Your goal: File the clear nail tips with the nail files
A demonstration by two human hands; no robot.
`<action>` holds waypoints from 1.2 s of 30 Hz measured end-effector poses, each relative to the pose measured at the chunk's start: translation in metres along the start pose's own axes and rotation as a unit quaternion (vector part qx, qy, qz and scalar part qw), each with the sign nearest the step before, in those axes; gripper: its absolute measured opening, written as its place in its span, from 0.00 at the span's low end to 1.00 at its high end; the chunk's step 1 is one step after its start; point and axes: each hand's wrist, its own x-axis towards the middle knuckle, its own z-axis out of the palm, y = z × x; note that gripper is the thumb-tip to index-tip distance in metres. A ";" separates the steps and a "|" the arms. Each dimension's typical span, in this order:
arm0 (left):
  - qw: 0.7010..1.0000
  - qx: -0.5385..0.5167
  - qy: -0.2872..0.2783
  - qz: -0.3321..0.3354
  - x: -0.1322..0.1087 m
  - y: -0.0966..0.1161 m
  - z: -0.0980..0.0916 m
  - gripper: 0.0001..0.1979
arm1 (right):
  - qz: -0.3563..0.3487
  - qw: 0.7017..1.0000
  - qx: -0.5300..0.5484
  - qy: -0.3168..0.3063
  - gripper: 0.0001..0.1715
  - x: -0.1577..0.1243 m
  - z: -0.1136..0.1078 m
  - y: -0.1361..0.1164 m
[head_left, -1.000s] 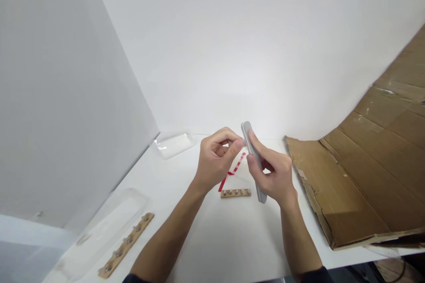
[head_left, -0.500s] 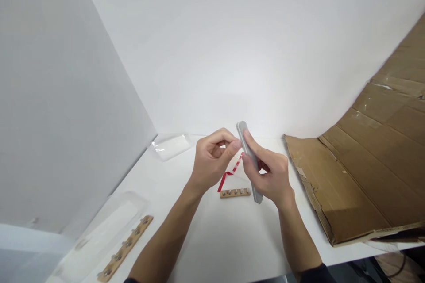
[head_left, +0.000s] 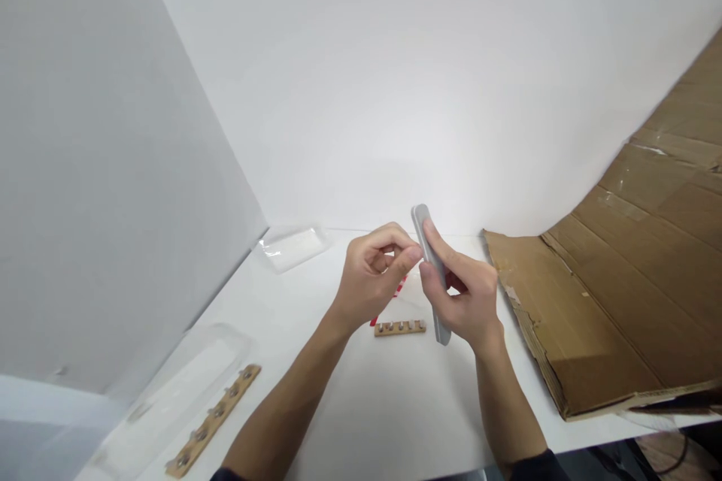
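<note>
My right hand (head_left: 463, 291) is closed around a slim grey case (head_left: 441, 270) with rounded ends, held tilted above the table. Its thumb and index finger press along the case's upper part. The thumb and index finger of my left hand (head_left: 375, 270) are pinched together at the left edge of the case. What lies between those fingertips is too small to make out. Below the hands, a short wooden strip with several metal pieces (head_left: 399, 328) lies on the table. Behind my left hand, a red and white ribbon-like strip (head_left: 400, 286) is mostly hidden.
A longer wooden strip with metal pieces (head_left: 214, 421) lies at the front left, beside a clear plastic tray (head_left: 186, 376). Another clear plastic package (head_left: 294, 248) is at the back left. Folded brown cardboard (head_left: 609, 301) covers the right side. White walls rise behind and left.
Both hands and the grey case have shifted slightly to the right. My left hand now covers more of the red and white strip. The pinch at the case's edge is kept.
</note>
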 end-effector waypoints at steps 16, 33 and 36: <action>0.995 0.009 0.095 0.016 0.000 0.002 -0.002 0.14 | 0.007 1.000 0.013 -0.026 0.31 0.001 0.002 0.000; 1.000 0.002 -0.017 -0.015 0.002 0.006 -0.004 0.15 | 0.032 0.999 0.001 -0.008 0.30 -0.002 0.000 0.004; 1.000 0.012 0.026 -0.001 0.002 0.005 -0.002 0.16 | 0.023 1.000 -0.001 -0.013 0.30 -0.003 0.003 0.005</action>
